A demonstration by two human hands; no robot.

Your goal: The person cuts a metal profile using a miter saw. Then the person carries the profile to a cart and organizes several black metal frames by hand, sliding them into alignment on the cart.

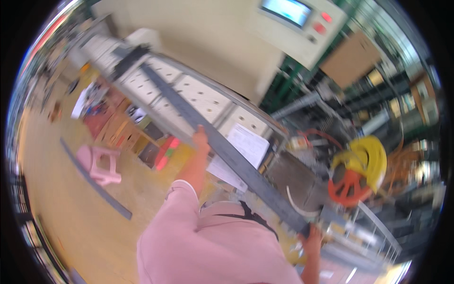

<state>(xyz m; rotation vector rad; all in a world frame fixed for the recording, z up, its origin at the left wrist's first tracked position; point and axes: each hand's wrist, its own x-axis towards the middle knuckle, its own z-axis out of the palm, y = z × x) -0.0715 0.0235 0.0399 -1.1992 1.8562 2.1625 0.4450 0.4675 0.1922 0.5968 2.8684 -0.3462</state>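
The long bar looks like dark metal, matt and fairly smooth, above a surface of pale, smooth panels framed in dull grey metal. White paper sheets look matt, as does the brown cardboard. The pink stool and yellow guard look like smooth plastic, the shirt soft matt cloth, the screen glossy.

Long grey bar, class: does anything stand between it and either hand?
Nothing visible does. The left hand holds the long grey bar at its near edge, and the right hand holds its lower right end. The white sheets lie beneath the bar, not between.
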